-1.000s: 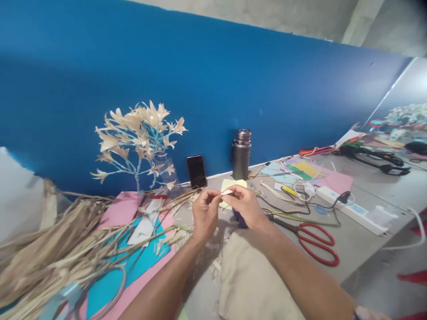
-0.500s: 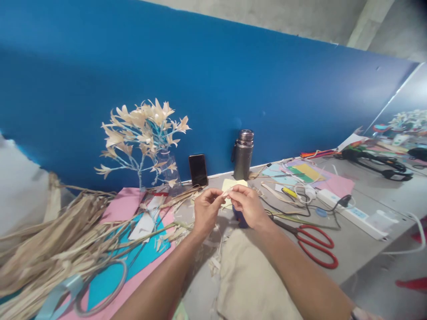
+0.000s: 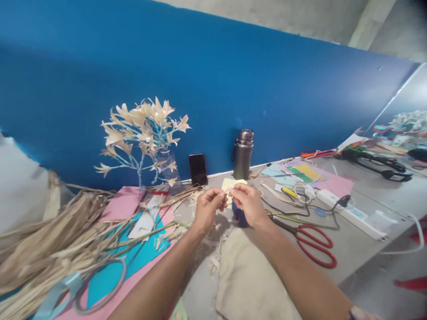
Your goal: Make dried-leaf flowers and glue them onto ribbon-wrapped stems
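My left hand point(image 3: 207, 210) and my right hand point(image 3: 249, 202) meet over the table, thumb and forefinger of each pinched together. Between the fingertips is a small pale strip point(image 3: 228, 190) that looks like dried plant husk; most of it is hidden by the fingers. Behind it lies a yellow paper pad point(image 3: 230, 182). A dark blue object point(image 3: 239, 215), partly covered by my right hand, stands just below. Cream flowers on pale blue stems point(image 3: 143, 129) stand in a clear bottle point(image 3: 168, 171) to the left.
Dried husks point(image 3: 50, 235) are heaped at the left, beside a tape-wrapped ring point(image 3: 123, 271). A phone point(image 3: 198, 169) and a steel flask point(image 3: 243, 153) stand against the blue wall. Red-handled scissors point(image 3: 316, 244), a yellow cutter point(image 3: 288, 192) and a power strip point(image 3: 350, 213) lie right.
My fingertips have drawn slightly apart, and more of the left hand's curled fingers shows. Both hands stay in nearly the same place, still pinched.
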Action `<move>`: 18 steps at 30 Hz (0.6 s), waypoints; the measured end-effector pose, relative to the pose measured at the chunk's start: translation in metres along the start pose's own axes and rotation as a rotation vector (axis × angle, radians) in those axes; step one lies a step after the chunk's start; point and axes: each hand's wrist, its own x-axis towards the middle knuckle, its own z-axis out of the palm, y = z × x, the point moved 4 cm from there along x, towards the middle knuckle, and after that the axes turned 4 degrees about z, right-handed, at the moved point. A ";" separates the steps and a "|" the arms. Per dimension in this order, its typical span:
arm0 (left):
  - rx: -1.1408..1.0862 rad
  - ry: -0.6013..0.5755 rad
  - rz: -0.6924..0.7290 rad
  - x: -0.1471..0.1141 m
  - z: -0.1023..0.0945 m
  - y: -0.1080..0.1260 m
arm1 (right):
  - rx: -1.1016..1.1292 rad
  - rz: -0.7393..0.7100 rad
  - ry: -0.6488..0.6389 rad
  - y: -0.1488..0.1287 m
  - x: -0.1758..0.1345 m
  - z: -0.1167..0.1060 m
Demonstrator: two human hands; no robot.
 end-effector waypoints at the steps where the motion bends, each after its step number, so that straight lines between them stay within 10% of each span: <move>1: 0.019 0.006 0.011 0.000 0.000 0.000 | 0.004 -0.003 -0.003 -0.001 0.000 0.000; 18: 0.211 -0.202 0.145 0.001 0.003 0.015 | 0.294 0.247 -0.125 0.014 0.003 0.002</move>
